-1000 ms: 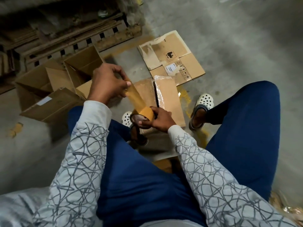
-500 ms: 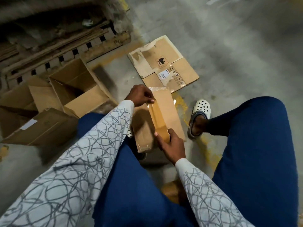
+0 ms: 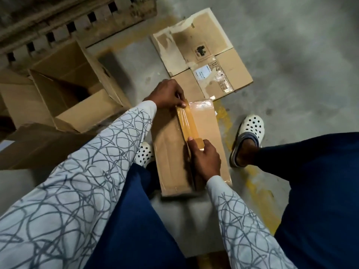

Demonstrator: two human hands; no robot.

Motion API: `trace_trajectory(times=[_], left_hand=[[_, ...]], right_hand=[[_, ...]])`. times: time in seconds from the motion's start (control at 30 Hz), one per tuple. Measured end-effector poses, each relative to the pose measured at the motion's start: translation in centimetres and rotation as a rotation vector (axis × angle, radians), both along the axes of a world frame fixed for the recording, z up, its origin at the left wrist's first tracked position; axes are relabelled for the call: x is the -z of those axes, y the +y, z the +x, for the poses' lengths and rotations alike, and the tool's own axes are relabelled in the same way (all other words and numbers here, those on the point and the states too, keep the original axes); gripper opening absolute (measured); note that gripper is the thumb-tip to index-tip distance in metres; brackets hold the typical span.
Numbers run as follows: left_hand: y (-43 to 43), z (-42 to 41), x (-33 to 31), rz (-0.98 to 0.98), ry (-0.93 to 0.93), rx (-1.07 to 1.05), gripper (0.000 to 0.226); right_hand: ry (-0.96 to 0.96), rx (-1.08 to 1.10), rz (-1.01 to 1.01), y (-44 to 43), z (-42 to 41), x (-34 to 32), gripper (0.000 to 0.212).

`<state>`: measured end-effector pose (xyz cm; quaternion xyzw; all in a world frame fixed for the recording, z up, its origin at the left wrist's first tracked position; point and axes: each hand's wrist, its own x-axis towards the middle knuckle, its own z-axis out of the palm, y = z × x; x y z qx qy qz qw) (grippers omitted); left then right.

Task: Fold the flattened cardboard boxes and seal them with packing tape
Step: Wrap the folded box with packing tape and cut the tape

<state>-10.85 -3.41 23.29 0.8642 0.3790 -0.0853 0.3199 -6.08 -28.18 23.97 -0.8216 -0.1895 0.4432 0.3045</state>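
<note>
1. Your box (image 3: 169, 152) sits on the concrete floor (image 3: 301, 65) between your feet. The top flaps are closed and the seam runs away from you.
2. A brown tape strip (image 3: 187, 123) lies along that seam, from the far edge to about the middle of the top.
3. Your left hand (image 3: 167, 94) is at the far edge with fingers curled and the thumb down on the strip's end, pinching it to the box.
4. Your right hand (image 3: 206, 162) rests on the box top nearer you, gripping the tape roll (image 3: 199, 144). Only a sliver of roll shows past the fingers, right at the near end of the strip.
5. Your hands are apart, one at each end of the strip.
6. A flattened box (image 3: 202, 55) lies on the floor just beyond the taped one, with a torn label and old tape patches.
7. Open boxes (image 3: 73, 94) stand to your left with flaps up, in front of a wooden pallet (image 3: 77, 22).
8. Your right clog (image 3: 251, 129) is near the box's right side. Your left clog (image 3: 144, 154) is just beside its left side, partly hidden by your sleeve.
9. Worn yellow floor paint (image 3: 260, 195) runs along the right of the box.
</note>
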Motion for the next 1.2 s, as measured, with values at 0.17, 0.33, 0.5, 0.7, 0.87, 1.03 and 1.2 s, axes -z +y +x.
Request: trace_trajectory(times=[0.17,0.33,0.5,0.7,0.87,1.03,1.2], left_hand=[[0.3,1.3,1.0,0.054,-0.040,-0.006,0.026],[0.2,0.9,1.5,0.055,-0.040,-0.074,0.026],[0.7,0.1,1.8,0.034,-0.022,-0.104,0.022],[0.9,0.2,2.7,0.081,0.016,-0.122,0.023],[1.4,0.0,4.1,0.121,0.060,-0.136,0.022],[1.5,0.1,4.7,0.167,0.073,-0.093,0.018],[1.0,-1.0,5.8,0.195,0.255,-0.101,0.065]], right_hand=[[-0.053,0.008,-0.101,3.0,0.9,-0.7,0.056],[-0.140,-0.063,-0.140,3.7,-0.1,-1.6,0.056],[-0.109,-0.068,-0.110,3.1,-1.6,-1.2,0.053],[-0.145,-0.113,-0.188,4.1,-1.8,-1.1,0.055],[-0.119,-0.135,-0.234,5.6,-1.3,-0.5,0.059],[-0.135,-0.152,-0.252,5.9,-1.3,-0.1,0.058],[-0.144,-0.140,-0.255,5.9,-1.7,0.1,0.057]])
